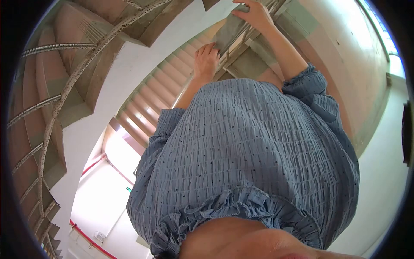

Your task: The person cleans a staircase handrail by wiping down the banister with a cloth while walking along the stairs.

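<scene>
A grey cloth point(230, 32) stretches between my two hands, beside a thin metal railing point(235, 43) near the top of the view. My left hand point(206, 62) is closed at the lower end of the cloth, its fingers curled over the edge. Higher and to the right, my right hand point(255, 16) pinches the cloth's upper end between thumb and fingers. Part of the railing is hidden behind the cloth and my hands.
Stairs point(151, 95) run diagonally behind my left arm. At the left, a worn curved handrail point(71, 82) with metal bars follows stepped concrete edges. A red pipe point(92, 242) crosses the white wall at lower left. A broad curved wall surface point(340, 56) spans the upper right.
</scene>
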Demonstrator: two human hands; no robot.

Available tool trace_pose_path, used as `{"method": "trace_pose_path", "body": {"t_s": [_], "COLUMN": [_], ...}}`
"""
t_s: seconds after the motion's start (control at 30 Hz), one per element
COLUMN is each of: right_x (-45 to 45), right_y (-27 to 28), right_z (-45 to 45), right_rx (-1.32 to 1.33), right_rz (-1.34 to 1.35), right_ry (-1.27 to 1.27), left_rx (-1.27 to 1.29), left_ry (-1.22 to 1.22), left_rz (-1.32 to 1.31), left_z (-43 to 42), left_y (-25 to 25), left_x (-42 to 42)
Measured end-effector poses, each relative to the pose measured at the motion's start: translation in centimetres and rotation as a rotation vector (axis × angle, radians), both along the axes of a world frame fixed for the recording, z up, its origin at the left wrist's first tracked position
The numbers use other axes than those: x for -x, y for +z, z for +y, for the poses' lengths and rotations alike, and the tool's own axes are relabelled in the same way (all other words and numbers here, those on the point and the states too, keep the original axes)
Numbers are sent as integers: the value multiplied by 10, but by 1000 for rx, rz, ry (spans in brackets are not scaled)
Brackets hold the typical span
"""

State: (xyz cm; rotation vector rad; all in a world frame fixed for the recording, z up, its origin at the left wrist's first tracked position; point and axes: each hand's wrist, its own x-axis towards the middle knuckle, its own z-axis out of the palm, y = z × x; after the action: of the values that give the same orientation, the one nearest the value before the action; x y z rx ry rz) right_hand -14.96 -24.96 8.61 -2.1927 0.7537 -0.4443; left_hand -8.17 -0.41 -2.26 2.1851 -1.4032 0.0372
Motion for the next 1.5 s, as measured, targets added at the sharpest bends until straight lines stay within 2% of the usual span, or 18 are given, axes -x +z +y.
{"method": "trace_pose_path", "body": {"t_s": [0.13, 0.2, 0.27, 0.33, 0.4, 0.47, 0.5, 0.63, 0.73, 0.8, 0.9, 1.03, 1.1, 1.13, 1.2, 1.33, 1.43, 1.5], "right_x": [-1, -4, -9, -14, -13, 6, 8, 25, 18, 11, -2, -4, 1, 5, 14, 20, 18, 16], "right_y": [0, 13, 8, -4, -21, -71, -68, -50, -47, -50, -59, -55, -55, -54, -50, -54, -63, -71], "right_z": [-3, -7, -11, -17, -23, -43, -40, -18, 3, 15, 29, 35, 24, 18, 4, -4, 20, 39], "right_rx": [49, -192, -173, -153, -61, -85, -109, -37, 24, 10, 108, 26, 36, 35, 5, 135, 2, -118], "right_rz": [43, 174, 65, -44, 77, 82, 86, 246, 211, 132, -33, 92, 149, 149, 116, -3, 12, 69], "right_ry": [4, -28, 19, 67, 170, 216, 260, 73, 56, 73, 144, 179, 160, 159, -48, -74, 16, 314], "left_rx": [18, 192, 205, 219, 34, 34, 33, 80, 48, 80, 108, 138, 123, 122, 211, 227, 100, -9], "left_ry": [40, 125, 133, 141, 48, 13, -25, 0, 20, 51, 87, 122, 171, 170, 85, 63, 120, 163], "left_rz": [-27, -78, -73, -68, 10, 72, 134, 233, 228, 464, 486, 480, 365, 366, 206, 188, 249, 287], "left_z": [1, 4, 9, 13, 17, 19, 17, 10, 7, 11, 14, 19, 20, 15, -2, -20, 10, 36], "left_y": [3, 10, 19, 13, -12, -25, -23, -11, -16, -17, -14, -14, -10, -7, 1, 8, -1, -5], "left_x": [-8, -20, -24, -24, -16, -7, -5, -14, -28, -41, -48, -43, -35, -34, -34, -38, -44, -40]}}
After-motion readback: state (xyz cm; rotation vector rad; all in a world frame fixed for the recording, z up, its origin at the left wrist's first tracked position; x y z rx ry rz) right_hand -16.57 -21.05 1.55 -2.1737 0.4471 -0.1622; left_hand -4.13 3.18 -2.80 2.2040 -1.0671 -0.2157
